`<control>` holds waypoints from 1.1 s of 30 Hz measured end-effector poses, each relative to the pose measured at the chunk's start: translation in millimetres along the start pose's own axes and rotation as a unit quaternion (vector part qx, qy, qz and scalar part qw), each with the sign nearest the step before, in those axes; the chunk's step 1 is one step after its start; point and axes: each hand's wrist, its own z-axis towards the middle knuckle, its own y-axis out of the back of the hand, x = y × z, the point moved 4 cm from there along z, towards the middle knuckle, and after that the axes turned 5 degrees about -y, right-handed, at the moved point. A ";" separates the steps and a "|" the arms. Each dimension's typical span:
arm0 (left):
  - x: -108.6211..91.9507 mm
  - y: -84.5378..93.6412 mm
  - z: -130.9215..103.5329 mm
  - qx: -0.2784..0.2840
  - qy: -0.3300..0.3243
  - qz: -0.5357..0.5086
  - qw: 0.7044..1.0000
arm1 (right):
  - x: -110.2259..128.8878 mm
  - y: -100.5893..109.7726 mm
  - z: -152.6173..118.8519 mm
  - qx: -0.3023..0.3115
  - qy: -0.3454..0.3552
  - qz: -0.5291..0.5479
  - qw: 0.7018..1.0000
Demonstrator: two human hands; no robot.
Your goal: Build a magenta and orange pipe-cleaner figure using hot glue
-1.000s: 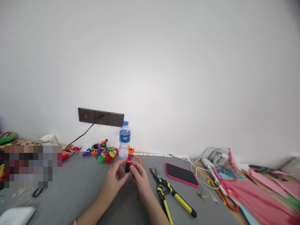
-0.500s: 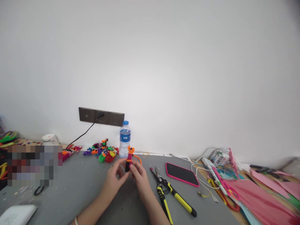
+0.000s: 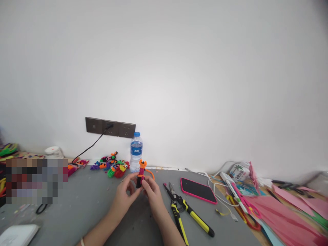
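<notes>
A small figure [image 3: 141, 172] of fuzzy wire, with an orange eared head, a magenta and black body and an orange strand curling off to the right, stands upright between my hands. My left hand [image 3: 126, 193] pinches its lower part from the left. From the right, my right hand [image 3: 151, 191] grips the same lower part, thumb on its front. Both hands are over the grey table [image 3: 84, 201]. Just behind the figure is a water bottle [image 3: 136, 150] with a blue cap. Yellow-and-black pliers [image 3: 179, 201] lie open to the right of my right hand.
A pink-edged phone [image 3: 198, 190] and white cables lie right of the pliers. Pink sheets [image 3: 284, 218] and pink scissors [image 3: 247, 201] are at the far right. Several colourful fuzzy figures [image 3: 119, 168] sit left of the bottle. A white box [image 3: 19, 235] is at the lower left.
</notes>
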 end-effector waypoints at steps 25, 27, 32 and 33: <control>-0.2 -2.8 -1.5 0.004 0.027 -0.012 1.000 | -2.2 3.4 -2.9 -0.026 -0.015 -0.037 0.999; 0.1 -3.1 -2.1 0.006 0.029 -0.013 0.999 | -2.5 3.7 -2.5 -0.023 -0.013 -0.036 0.999; -2.2 -1.3 -2.8 0.001 0.029 -0.005 1.000 | -5.6 3.7 0.0 -0.012 -0.006 -0.029 0.999; -2.5 -1.0 -2.9 -0.001 0.026 -0.004 1.000 | -6.1 3.5 0.3 -0.011 -0.007 -0.027 1.000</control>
